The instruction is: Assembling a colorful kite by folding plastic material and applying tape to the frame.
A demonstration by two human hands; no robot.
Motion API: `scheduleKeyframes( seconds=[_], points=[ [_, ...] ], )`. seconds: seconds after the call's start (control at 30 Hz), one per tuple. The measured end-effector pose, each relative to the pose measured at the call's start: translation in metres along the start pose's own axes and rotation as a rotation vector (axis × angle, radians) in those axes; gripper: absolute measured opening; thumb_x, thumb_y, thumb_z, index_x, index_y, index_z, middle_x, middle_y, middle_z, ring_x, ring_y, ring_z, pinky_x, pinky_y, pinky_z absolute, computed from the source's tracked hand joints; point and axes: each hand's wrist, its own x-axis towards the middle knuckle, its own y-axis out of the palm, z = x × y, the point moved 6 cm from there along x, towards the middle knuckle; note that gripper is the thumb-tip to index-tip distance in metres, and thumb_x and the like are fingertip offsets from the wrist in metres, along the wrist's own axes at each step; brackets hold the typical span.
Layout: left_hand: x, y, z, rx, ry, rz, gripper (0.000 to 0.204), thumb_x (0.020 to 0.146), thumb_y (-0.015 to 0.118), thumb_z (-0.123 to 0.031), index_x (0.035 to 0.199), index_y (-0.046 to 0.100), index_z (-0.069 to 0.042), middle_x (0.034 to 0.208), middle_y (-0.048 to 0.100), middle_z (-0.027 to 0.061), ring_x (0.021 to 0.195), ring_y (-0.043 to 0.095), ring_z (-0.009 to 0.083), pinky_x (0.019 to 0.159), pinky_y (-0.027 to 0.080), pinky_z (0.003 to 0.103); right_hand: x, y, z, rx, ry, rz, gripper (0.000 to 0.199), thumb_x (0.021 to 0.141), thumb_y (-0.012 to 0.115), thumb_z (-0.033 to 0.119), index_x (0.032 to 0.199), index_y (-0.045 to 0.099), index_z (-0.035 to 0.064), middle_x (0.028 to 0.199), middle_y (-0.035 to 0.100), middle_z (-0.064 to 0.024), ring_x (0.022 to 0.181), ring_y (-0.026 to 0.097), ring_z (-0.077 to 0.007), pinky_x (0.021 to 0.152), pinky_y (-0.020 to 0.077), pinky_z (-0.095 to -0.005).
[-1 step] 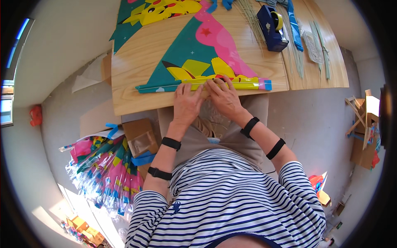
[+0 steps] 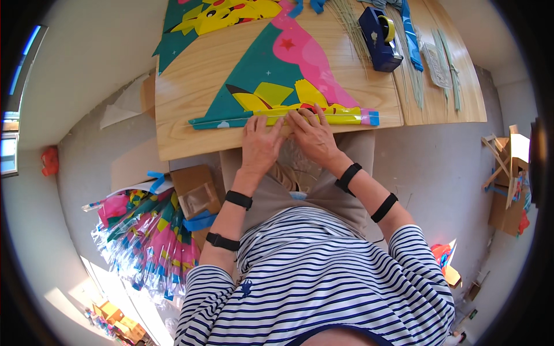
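Barely anything has moved since the earlier frame: both of your hands and the work beneath them sit almost exactly where they were.

You are seated at a broad, pale wood-grained tabletop (image 2: 190, 115). On it, right in front of you, lies a triangular sheet of thin teal, pink and yellow film (image 2: 254, 66), spreading away from your fingers and narrowing toward the far side. To your left, below table height, is a heap of multicoloured film pieces in clear wrapping (image 2: 147, 236), with an open brown cardboard box (image 2: 193, 181) just beside it. A second yellow and teal printed sheet (image 2: 231, 20) lies at the tabletop's far left.

Your left hand (image 2: 261, 147) and right hand (image 2: 313, 135) rest close together near the middle of the folded yellow-and-teal near edge (image 2: 340, 117), fingers bent and fingertips on it; the sheet extends past your grip on both sides. You cannot tell from this view how far each grip is closed, or whether the thumbs pinch the fold.

Farther right stands a dark blue tape dispenser (image 2: 381, 55), beside thin pale sticks (image 2: 355, 34). A small blue patch (image 2: 374, 119) ends the fold on the right.
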Motion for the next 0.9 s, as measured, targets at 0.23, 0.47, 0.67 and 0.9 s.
scheduleKeyframes(
  seconds=[0.23, 0.47, 0.67, 0.9],
  points=[
    [0.001, 0.002, 0.003, 0.024, -0.02, 0.025, 0.047, 0.083, 0.078, -0.021, 0.129, 0.071, -0.014, 0.123, 0.056, 0.0186, 0.121, 0.049, 0.0398, 0.103, 0.045, 0.05, 0.0, 0.009, 0.005, 0.062, 0.084, 0.035, 0.057, 0.086, 0.073, 0.03, 0.135, 0.062, 0.003, 0.145, 0.053, -0.0088, 0.137, 0.047, -0.0286, 0.123, 0.0269, -0.0533],
    [0.022, -0.016, 0.031, -0.173, -0.052, 0.027, 0.038, 0.081, 0.077, -0.013, 0.118, 0.071, -0.005, 0.114, 0.063, 0.0155, 0.113, 0.057, 0.0364, 0.098, 0.048, 0.046, -0.007, 0.006, 0.004, 0.102, 0.06, 0.055, 0.065, 0.082, 0.077, 0.028, 0.138, 0.059, 0.0028, 0.151, 0.05, -0.009, 0.143, 0.043, -0.0281, 0.123, 0.0261, -0.0534],
    [0.074, -0.022, 0.161, -0.047, -0.38, -0.131, 0.035, 0.077, 0.083, -0.015, 0.108, 0.072, -0.004, 0.108, 0.067, 0.0157, 0.105, 0.062, 0.0349, 0.089, 0.05, 0.046, -0.007, 0.014, 0.009, 0.116, 0.061, 0.07, 0.07, 0.081, 0.079, 0.028, 0.142, 0.057, 0.0024, 0.154, 0.047, -0.0101, 0.145, 0.041, -0.0297, 0.124, 0.0244, -0.0549],
    [0.115, 0.007, 0.207, -0.32, -0.634, 0.12, 0.022, 0.07, 0.086, -0.008, 0.084, 0.07, -0.003, 0.08, 0.071, 0.0097, 0.074, 0.068, 0.0236, 0.067, 0.054, 0.038, -0.01, 0.008, 0.007, 0.138, 0.089, 0.081, 0.072, 0.081, 0.08, 0.027, 0.144, 0.054, 0.0028, 0.153, 0.048, -0.0116, 0.144, 0.043, -0.0308, 0.124, 0.0248, -0.0554]
  ],
)
